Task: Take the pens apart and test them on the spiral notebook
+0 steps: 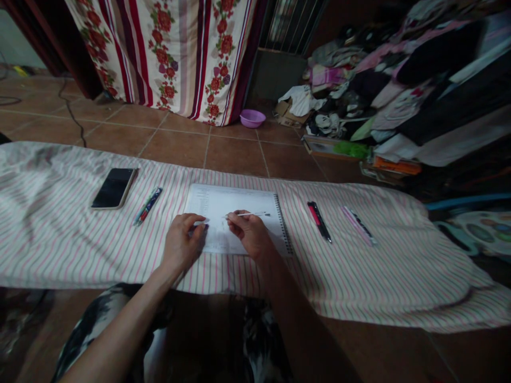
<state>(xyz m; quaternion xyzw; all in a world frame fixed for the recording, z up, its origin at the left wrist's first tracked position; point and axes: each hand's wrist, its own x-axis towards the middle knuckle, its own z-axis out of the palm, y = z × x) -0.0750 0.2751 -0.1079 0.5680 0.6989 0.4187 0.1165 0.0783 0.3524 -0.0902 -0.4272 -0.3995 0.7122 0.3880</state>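
Note:
A spiral notebook (255,200) lies open on the striped cloth in front of me, its wire binding along the right side. My right hand (250,234) pinches a slim white pen (252,214) over the page, with its tip end at the fingers and its dark end pointing right. Small faint marks show on the paper by the tip. At the page's left side, my left hand (184,236) is closed, with thumb and forefinger around a small pale thing (199,223) too small to name.
A phone (114,188) and several pens (147,206) lie left of the notebook. To its right are a black and red pen (319,221) and pink and dark pens (358,225). Beyond the cloth stand a purple basin (252,118), a floral curtain (183,58) and heaped clothes (383,80).

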